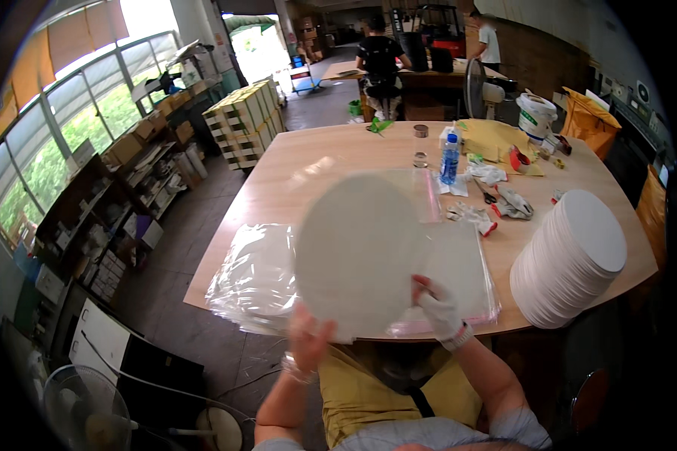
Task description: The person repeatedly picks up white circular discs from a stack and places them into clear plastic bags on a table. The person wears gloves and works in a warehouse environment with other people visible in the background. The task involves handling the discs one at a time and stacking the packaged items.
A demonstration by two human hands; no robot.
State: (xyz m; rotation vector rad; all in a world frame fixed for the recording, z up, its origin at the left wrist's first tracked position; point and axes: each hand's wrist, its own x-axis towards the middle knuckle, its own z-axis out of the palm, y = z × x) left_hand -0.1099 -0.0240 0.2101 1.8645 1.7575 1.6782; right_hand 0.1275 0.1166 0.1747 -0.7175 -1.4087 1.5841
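A large white round disc [357, 259], blurred by motion, is in front of me above the near part of the table. At its lower left edge is my left hand [308, 342], its fingers smeared by motion, so their grip is unclear. My right hand [438, 308], in a white glove with red fingertips, is closed at the disc's right edge. Beneath the disc lie clear plastic bags [252, 274] on the left and a flat pink-edged clear bag [459, 274] on the right. A tall leaning stack of white round discs [568, 263] stands to the right.
A blue-labelled bottle [449, 159], scissors [486, 194], work gloves [513, 203], tape rolls [420, 131] and a white bucket [535, 116] are on the wooden table [301, 150]. A standing fan [86, 406] is at lower left. Two people are at the far table.
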